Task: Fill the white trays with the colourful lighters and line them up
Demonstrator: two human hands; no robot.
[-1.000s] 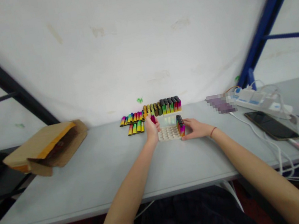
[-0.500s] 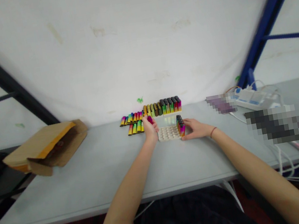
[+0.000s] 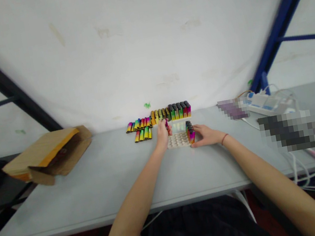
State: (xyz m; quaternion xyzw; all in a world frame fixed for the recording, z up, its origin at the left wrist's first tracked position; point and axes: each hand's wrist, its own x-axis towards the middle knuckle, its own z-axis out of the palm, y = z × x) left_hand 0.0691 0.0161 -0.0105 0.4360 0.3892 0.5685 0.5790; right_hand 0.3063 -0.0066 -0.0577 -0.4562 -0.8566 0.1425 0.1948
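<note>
Fingers [image 3: 169, 129] of the person's left hand [image 3: 163, 133] were curled shut in the head view, and they had hold of one small purple tube [image 3: 166, 123]. The hand was near the left end of a white tray [image 3: 176, 140] with rows of round holes. The tray lay flat on the gray surface [image 3: 120, 181]. At its right end, a short row of bright tubes with black tops [image 3: 191, 134] stood up straight. The right hand [image 3: 207, 134] was just beside that row, with its thumb and pointing finger spread apart; how hard they pressed could not be told. Behind the tray, near the wall [image 3: 146, 55], stood a block of black-topped tubes [image 3: 180, 110]. A group with yellow ends [image 3: 160, 116] stood to its left. More rainbow tubes [image 3: 143, 134] lay on their sides, left of the left hand. Far to the left sat an open cardboard box [image 3: 44, 150]. To the right was a white power strip [image 3: 271, 105] with cords.
</note>
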